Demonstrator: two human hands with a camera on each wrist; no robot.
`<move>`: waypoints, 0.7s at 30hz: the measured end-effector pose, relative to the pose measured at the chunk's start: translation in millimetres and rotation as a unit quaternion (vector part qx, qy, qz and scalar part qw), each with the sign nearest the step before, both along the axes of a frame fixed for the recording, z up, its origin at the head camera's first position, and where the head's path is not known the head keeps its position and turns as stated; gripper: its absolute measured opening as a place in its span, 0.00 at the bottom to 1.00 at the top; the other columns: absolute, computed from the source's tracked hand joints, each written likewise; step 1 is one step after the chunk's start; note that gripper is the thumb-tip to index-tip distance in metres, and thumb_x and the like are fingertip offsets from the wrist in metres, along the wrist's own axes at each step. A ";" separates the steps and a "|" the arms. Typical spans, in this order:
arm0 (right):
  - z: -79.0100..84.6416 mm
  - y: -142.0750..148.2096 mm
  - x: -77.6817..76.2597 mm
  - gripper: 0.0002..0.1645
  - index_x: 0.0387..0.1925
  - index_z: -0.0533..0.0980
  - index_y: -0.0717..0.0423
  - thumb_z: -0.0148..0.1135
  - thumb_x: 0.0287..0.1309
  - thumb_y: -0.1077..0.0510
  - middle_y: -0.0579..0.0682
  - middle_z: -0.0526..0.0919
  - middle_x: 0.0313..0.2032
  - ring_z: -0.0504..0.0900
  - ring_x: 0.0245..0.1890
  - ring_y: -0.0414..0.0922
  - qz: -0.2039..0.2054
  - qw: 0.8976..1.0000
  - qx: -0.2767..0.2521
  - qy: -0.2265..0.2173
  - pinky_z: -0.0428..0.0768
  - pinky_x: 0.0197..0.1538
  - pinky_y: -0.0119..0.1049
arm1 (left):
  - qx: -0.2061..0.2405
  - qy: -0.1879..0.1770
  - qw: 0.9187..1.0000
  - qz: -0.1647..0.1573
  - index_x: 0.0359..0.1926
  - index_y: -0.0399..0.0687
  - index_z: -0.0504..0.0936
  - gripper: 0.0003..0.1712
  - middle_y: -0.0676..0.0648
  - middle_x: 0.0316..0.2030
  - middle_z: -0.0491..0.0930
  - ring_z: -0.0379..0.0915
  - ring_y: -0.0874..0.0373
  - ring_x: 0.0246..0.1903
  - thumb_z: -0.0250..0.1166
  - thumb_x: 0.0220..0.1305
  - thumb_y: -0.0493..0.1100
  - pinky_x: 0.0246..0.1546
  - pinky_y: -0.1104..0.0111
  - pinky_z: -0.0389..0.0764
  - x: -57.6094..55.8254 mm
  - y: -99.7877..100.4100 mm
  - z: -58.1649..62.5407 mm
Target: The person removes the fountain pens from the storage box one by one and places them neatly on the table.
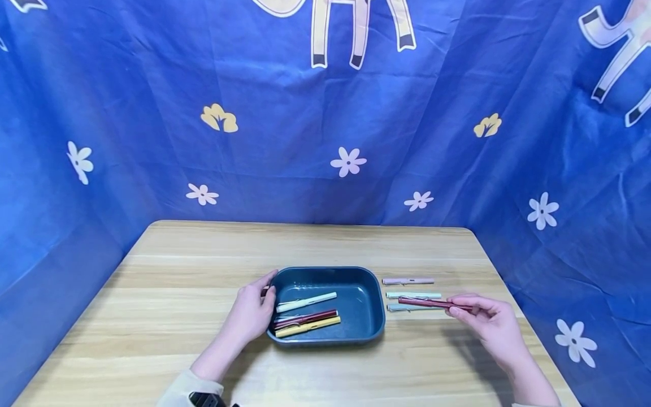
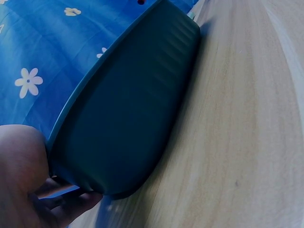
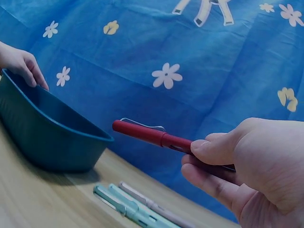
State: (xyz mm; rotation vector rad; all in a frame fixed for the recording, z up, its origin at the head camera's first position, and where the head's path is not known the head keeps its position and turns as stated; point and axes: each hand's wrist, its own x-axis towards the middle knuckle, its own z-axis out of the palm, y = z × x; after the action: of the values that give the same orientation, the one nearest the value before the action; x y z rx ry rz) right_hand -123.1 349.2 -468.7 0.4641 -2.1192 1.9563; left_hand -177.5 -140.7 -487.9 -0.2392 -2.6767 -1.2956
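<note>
My right hand (image 1: 490, 322) pinches a dark red pen (image 1: 421, 303) by its barrel between thumb and fingers. In the right wrist view the pen's capped end, with a wire clip, points away toward the box. Below it on the table lie a lavender pen (image 1: 408, 281), a mint pen (image 1: 413, 295) and a pale teal pen (image 3: 112, 201). My left hand (image 1: 250, 310) grips the left end of a dark teal box (image 1: 358, 316), thumb at the rim. Inside the box are a pale mint pen (image 1: 307, 302), a dark red pen (image 1: 311, 319) and a yellow pen (image 1: 308, 327), with another partly hidden.
The box stands on a light wood table (image 1: 193, 265), left of the loose pens. A blue cloth (image 1: 274, 135) printed with flowers and animal legs hangs behind the table and along both sides.
</note>
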 end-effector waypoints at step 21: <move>-42.8 3.3 -2.1 0.13 0.44 0.83 0.79 0.73 0.55 0.77 0.50 0.90 0.43 0.89 0.41 0.40 -0.016 0.995 0.067 -0.078 0.88 0.43 0.33 | 0.001 -0.003 1.000 -0.001 0.74 0.33 0.72 0.26 0.27 0.64 0.77 0.84 0.38 0.54 0.55 0.79 0.35 0.59 0.47 0.81 0.3 -0.8 2.1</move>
State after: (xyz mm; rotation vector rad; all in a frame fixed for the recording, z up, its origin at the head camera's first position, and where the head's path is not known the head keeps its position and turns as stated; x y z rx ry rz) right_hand -125.2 352.4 -511.5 0.3069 -2.3498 1.8961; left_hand -177.2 -141.5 -485.7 -0.2383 -2.6817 -1.3018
